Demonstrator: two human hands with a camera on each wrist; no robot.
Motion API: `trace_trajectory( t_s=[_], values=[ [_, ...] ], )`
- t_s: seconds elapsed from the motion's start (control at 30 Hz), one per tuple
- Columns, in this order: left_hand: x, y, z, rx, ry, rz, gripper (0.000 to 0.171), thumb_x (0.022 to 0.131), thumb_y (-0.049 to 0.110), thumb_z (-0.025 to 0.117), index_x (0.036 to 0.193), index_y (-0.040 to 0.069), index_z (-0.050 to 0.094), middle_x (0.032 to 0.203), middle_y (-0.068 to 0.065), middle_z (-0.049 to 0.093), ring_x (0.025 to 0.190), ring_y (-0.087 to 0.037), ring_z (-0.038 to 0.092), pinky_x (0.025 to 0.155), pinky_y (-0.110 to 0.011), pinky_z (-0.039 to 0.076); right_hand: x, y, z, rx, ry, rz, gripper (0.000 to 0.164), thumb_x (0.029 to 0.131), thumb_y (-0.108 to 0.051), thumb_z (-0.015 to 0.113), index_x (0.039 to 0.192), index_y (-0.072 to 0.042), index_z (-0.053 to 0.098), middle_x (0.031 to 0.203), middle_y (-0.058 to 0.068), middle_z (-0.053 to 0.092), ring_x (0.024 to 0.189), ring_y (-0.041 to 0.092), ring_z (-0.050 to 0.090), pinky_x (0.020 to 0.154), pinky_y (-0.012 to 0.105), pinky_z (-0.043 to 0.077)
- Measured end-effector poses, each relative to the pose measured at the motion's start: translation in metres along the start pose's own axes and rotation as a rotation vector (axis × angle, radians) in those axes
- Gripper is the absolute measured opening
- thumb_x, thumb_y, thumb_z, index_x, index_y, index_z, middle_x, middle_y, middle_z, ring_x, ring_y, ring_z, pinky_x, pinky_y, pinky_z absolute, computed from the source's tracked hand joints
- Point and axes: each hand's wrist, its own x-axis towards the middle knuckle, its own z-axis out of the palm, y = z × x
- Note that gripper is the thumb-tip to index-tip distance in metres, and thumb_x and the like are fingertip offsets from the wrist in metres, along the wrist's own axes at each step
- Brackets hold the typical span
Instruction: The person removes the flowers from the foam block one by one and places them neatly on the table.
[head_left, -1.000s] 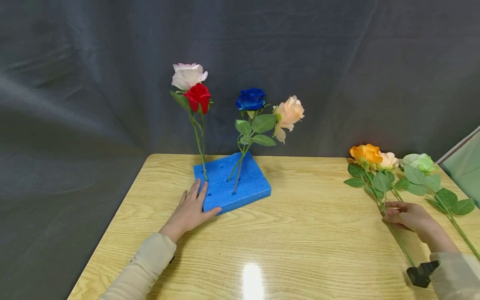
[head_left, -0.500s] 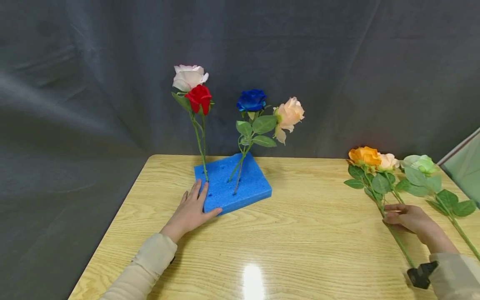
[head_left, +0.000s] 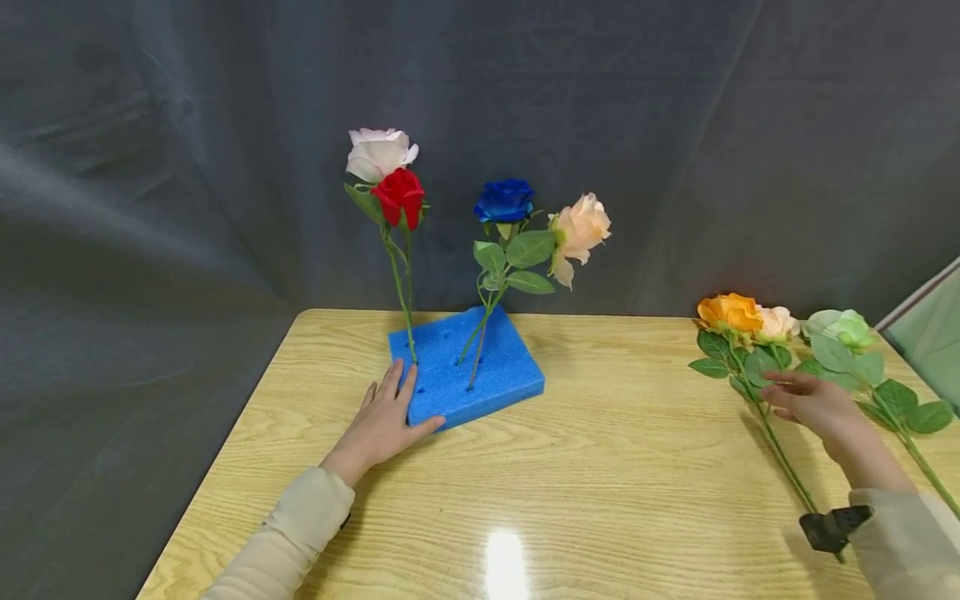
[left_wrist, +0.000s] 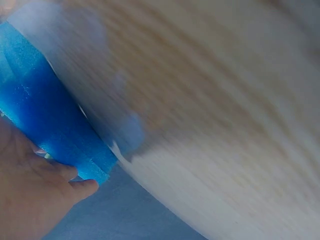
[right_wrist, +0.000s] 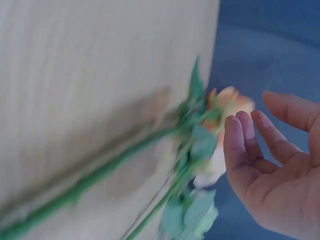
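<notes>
My left hand (head_left: 381, 423) rests on the near left corner of a blue foam block (head_left: 504, 360), fingers spread and straight; the left wrist view shows its thumb along the block's edge. My right hand (head_left: 813, 410) hovers near an orange artificial rose (head_left: 729, 313) lying on the table. In the right wrist view its fingers (right_wrist: 233, 142) are loosely bent, apart from the green stem (right_wrist: 95, 176), with nothing in them. Beside the orange rose lie a pale pink rose (head_left: 777, 323) and a pale green one (head_left: 847, 327).
Standing in the foam are a white rose (head_left: 378, 156), a red rose (head_left: 401, 197), a blue rose (head_left: 504, 201) and a peach rose (head_left: 582, 225). Small holes dot the block's top. A dark curtain (head_left: 637, 150) hangs behind the wooden table (head_left: 600, 483).
My right hand has come off the orange rose's stem and shifted farther from me, up toward the leaves. The left hand and the foam block have stayed in place.
</notes>
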Motion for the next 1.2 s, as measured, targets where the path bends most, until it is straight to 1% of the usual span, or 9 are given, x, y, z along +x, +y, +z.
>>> trace_trajectory(
  t_s=[0.1, 0.2, 0.27, 0.33, 0.47, 0.6, 0.67, 0.83, 1.2],
  values=[
    [0.001, 0.001, -0.001, -0.001, 0.0, 0.0, 0.098, 0.087, 0.067, 0.05, 0.155, 0.011, 0.006, 0.162, -0.013, -0.004, 0.151, -0.03, 0.0, 0.12, -0.058, 0.008, 0.003, -0.019, 0.009, 0.014, 0.002, -0.04, 0.062, 0.102, -0.029, 0.043, 0.142, 0.017, 0.028, 0.095, -0.023, 0.051, 0.077, -0.018, 0.051, 0.072, 0.015, 0.053],
    [0.001, 0.002, -0.001, -0.003, -0.001, 0.002, 0.098, 0.087, 0.067, 0.05, 0.155, 0.011, 0.006, 0.162, -0.013, -0.003, 0.151, -0.03, 0.001, 0.12, -0.058, 0.008, 0.006, -0.038, 0.021, 0.073, -0.007, -0.08, 0.061, 0.101, -0.027, 0.045, 0.142, 0.014, 0.029, 0.095, -0.023, 0.051, 0.079, -0.017, 0.052, 0.074, 0.013, 0.053],
    [0.001, 0.002, -0.001, -0.002, -0.001, 0.003, 0.098, 0.087, 0.067, 0.05, 0.155, 0.011, 0.006, 0.162, -0.013, -0.003, 0.151, -0.03, 0.001, 0.12, -0.058, 0.008, 0.008, -0.051, 0.03, 0.126, -0.012, -0.103, 0.058, 0.101, -0.025, 0.047, 0.142, 0.013, 0.031, 0.092, -0.025, 0.05, 0.08, -0.017, 0.053, 0.075, 0.011, 0.052],
    [0.002, 0.002, -0.001, 0.0, -0.002, 0.004, 0.098, 0.087, 0.068, 0.049, 0.155, 0.011, 0.006, 0.162, -0.014, -0.003, 0.151, -0.031, 0.001, 0.12, -0.058, 0.008, 0.011, -0.065, 0.039, 0.169, -0.022, -0.12, 0.057, 0.101, -0.024, 0.048, 0.143, 0.011, 0.032, 0.093, -0.023, 0.051, 0.082, -0.016, 0.054, 0.076, 0.011, 0.052],
    [0.001, 0.002, 0.0, 0.005, -0.002, 0.001, 0.098, 0.087, 0.068, 0.049, 0.155, 0.011, 0.006, 0.162, -0.013, -0.003, 0.151, -0.031, 0.001, 0.12, -0.057, 0.008, 0.015, -0.091, 0.058, 0.22, -0.053, -0.151, 0.055, 0.101, -0.023, 0.048, 0.143, 0.009, 0.033, 0.096, -0.02, 0.053, 0.084, -0.015, 0.055, 0.078, 0.011, 0.052],
    [0.001, 0.002, 0.0, 0.002, -0.007, -0.003, 0.098, 0.087, 0.068, 0.049, 0.155, 0.011, 0.006, 0.162, -0.013, -0.004, 0.151, -0.031, 0.001, 0.12, -0.057, 0.008, 0.017, -0.113, 0.077, 0.262, -0.078, -0.181, 0.051, 0.1, -0.018, 0.048, 0.143, 0.008, 0.035, 0.1, -0.013, 0.055, 0.085, -0.013, 0.056, 0.08, 0.012, 0.052],
    [0.001, 0.002, 0.0, 0.001, -0.009, -0.003, 0.098, 0.087, 0.068, 0.049, 0.155, 0.011, 0.006, 0.162, -0.013, -0.004, 0.151, -0.031, 0.0, 0.12, -0.057, 0.008, 0.017, -0.123, 0.086, 0.276, -0.082, -0.193, 0.049, 0.1, -0.015, 0.048, 0.142, 0.008, 0.037, 0.102, -0.009, 0.056, 0.086, -0.011, 0.057, 0.082, 0.014, 0.053],
    [0.001, 0.001, 0.001, 0.003, -0.008, -0.002, 0.098, 0.087, 0.068, 0.049, 0.155, 0.01, 0.006, 0.162, -0.014, -0.004, 0.151, -0.032, 0.001, 0.12, -0.058, 0.008, 0.018, -0.145, 0.104, 0.315, -0.078, -0.207, 0.045, 0.099, -0.013, 0.049, 0.14, 0.006, 0.042, 0.104, -0.003, 0.058, 0.087, -0.007, 0.058, 0.085, 0.017, 0.054],
    [0.0, 0.001, 0.001, 0.003, -0.008, -0.006, 0.099, 0.087, 0.068, 0.049, 0.155, 0.01, 0.006, 0.162, -0.014, -0.004, 0.151, -0.031, 0.001, 0.12, -0.058, 0.007, 0.018, -0.183, 0.131, 0.455, -0.106, -0.242, 0.042, 0.098, -0.011, 0.052, 0.136, 0.007, 0.047, 0.101, -0.005, 0.06, 0.085, -0.004, 0.061, 0.087, 0.021, 0.054]
  ],
)
